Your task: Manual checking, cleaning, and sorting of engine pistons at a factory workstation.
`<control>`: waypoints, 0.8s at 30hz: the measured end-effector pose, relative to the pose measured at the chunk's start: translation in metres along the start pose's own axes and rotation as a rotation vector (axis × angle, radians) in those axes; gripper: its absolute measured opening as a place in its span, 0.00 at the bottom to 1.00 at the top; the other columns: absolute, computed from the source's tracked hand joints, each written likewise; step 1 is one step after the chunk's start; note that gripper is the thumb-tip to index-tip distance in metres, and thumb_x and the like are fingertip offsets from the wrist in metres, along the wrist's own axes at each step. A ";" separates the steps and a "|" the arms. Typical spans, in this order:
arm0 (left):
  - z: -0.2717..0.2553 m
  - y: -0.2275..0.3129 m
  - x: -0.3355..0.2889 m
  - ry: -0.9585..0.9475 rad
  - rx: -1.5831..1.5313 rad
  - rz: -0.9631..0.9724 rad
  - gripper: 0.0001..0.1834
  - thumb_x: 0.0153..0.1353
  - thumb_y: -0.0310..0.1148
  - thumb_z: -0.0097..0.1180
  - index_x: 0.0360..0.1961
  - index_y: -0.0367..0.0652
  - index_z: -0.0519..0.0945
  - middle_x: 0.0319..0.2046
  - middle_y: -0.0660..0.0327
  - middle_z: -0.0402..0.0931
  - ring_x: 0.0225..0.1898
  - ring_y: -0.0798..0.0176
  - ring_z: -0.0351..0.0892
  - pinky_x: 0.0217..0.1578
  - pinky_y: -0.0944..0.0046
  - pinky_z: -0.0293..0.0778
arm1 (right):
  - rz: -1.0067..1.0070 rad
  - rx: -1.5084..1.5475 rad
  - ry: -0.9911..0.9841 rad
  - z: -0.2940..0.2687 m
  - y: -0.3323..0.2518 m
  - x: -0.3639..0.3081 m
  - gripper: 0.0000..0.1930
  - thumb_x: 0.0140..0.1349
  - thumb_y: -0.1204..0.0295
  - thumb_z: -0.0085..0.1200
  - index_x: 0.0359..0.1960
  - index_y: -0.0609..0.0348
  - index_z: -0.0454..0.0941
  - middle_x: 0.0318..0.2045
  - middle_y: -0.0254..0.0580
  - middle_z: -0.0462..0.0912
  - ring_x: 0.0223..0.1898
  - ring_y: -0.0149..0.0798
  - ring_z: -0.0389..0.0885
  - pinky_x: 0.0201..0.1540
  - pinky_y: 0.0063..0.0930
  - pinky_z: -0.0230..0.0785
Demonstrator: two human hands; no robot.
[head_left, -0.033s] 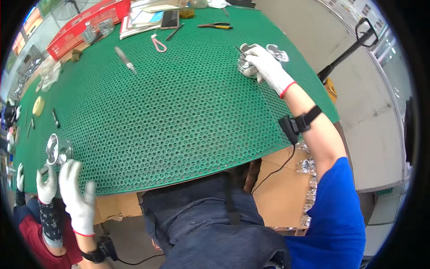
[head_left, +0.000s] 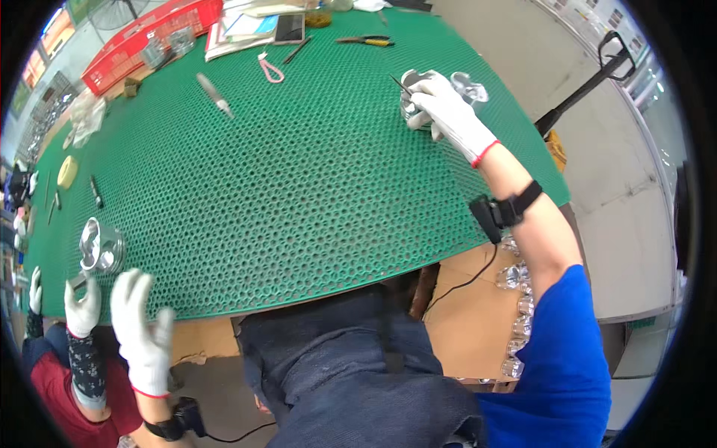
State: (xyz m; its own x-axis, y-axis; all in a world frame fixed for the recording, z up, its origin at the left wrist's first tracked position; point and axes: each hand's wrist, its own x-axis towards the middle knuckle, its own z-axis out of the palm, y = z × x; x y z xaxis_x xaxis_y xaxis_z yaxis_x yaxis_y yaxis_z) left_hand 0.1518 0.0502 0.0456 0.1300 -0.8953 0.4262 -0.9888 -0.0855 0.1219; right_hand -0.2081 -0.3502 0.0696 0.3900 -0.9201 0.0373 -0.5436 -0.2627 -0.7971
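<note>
My gloved right hand (head_left: 448,119) is closed around a thin dark pointed tool (head_left: 402,86). Its fingers also rest on a silver metal piston (head_left: 408,104) at the table's far right, hiding part of it. Just behind that hand lies a second shiny piston (head_left: 469,89). At the lower left, my gloved left hand (head_left: 142,332) is open, fingers apart, with nothing in it. Beyond its fingertips a third piston (head_left: 112,250) stands near the table edge, apart from the hand.
A co-worker's gloved hand (head_left: 82,308) holds a small grey piece close to my left hand. The green perforated mat (head_left: 284,194) carries a marker-like tool (head_left: 214,95), pliers (head_left: 366,41), a pink loop (head_left: 270,70) and tape (head_left: 67,172). Several pistons sit on cardboard (head_left: 467,321) below.
My left hand has shifted a little to the right, away from the co-worker's hand. My right hand stays at the piston with the tool. The whole view has shifted slightly.
</note>
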 end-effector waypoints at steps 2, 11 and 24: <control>0.000 0.030 -0.008 -0.044 -0.083 -0.011 0.25 0.58 0.33 0.62 0.57 0.38 0.76 0.57 0.46 0.73 0.60 0.42 0.70 0.62 0.47 0.65 | 0.006 0.026 -0.130 0.017 -0.025 -0.022 0.18 0.66 0.64 0.46 0.53 0.61 0.76 0.40 0.40 0.82 0.32 0.32 0.85 0.17 0.20 0.67; 0.037 0.091 0.036 -0.078 -0.212 0.158 0.25 0.46 0.37 0.67 0.46 0.39 0.79 0.57 0.44 0.71 0.58 0.33 0.69 0.60 0.41 0.64 | -0.155 0.332 -0.908 0.087 -0.107 -0.120 0.12 0.62 0.72 0.52 0.43 0.65 0.81 0.52 0.57 0.80 0.27 0.32 0.84 0.19 0.17 0.69; 0.046 0.110 0.075 0.002 -0.759 -0.025 0.04 0.62 0.24 0.50 0.35 0.34 0.76 0.39 0.53 0.75 0.45 0.57 0.76 0.54 0.58 0.69 | -0.756 -0.322 -0.154 0.086 -0.024 -0.163 0.25 0.56 0.77 0.54 0.57 0.38 0.79 0.22 0.36 0.71 0.19 0.36 0.73 0.21 0.28 0.67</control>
State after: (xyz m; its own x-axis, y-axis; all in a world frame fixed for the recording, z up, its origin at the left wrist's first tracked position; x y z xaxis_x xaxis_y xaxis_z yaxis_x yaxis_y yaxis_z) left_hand 0.0495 -0.0469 0.0500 0.1522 -0.8961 0.4169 -0.6640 0.2197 0.7147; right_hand -0.1949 -0.1689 0.0312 0.8193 -0.4190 0.3915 -0.2719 -0.8849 -0.3781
